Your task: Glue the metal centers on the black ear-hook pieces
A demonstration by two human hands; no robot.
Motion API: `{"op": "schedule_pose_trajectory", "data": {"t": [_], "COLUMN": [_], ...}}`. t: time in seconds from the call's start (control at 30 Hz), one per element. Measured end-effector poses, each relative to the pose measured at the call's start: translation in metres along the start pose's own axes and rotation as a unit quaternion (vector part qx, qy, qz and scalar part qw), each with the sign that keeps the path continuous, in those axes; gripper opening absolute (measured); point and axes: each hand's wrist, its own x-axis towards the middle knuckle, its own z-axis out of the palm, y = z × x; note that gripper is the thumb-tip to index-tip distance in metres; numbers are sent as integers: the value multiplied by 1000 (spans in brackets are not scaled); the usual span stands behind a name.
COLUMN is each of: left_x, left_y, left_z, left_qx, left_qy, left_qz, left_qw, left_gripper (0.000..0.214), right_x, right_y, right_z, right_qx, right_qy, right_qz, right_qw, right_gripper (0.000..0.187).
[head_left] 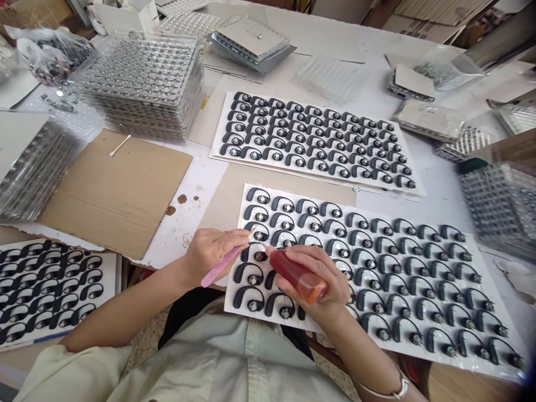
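Observation:
My left hand point(214, 252) is closed around pink tweezers point(218, 269), their far end near the left edge of the closer white sheet. In my right hand point(322, 273) is a reddish squeeze bottle point(295, 274), tilted so that its narrow nozzle points left toward the tweezers' end. Both hands hover over the sheet point(229, 304), which carries rows of black hook-shaped pieces point(251, 298), each with a small round shiny part at one end. The piece under the nozzle is partly hidden by my fingers.
Behind lies a second sheet point(218, 142) of the same black pieces. To the left are brown cardboard point(117, 190) with a cotton swab point(120, 145), and a tall stack of clear trays point(142, 84). More trays point(498, 206) stand at right. Another sheet point(109, 279) sits lower left.

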Motion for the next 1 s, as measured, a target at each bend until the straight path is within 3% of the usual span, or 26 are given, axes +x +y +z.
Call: {"op": "schedule_pose_trajectory", "data": {"t": [0.47, 0.6, 0.67, 0.8, 0.9, 1.0], "left_x": [0, 0, -2, -12, -22, -31], "left_y": [-3, -1, 6, 31, 48, 55], "left_z": [1, -1, -6, -12, -10, -2], "left_qx": [11, 11, 27, 40, 42, 77], "left_qy": [10, 35, 36, 18, -4, -44], "left_qz": [-2, 9, 8, -13, -13, -4], "left_qw": [1000, 999, 999, 999, 999, 996], "left_gripper": [9, 10, 10, 13, 16, 17], "right_x": [6, 4, 2, 3, 9, 15], "right_y": [-4, -3, 0, 8, 14, 17], "right_z": [-1, 2, 2, -12, -35, -59], "right_qx": [-6, 20, 48, 164, 261, 319], "right_qy": [-11, 5, 46, 165, 175, 174], "right_qz": [-14, 5, 37, 162, 254, 276], "right_qw": [1000, 1000, 997, 959, 915, 890], "right_gripper": [40, 41, 37, 19, 12, 18]}}
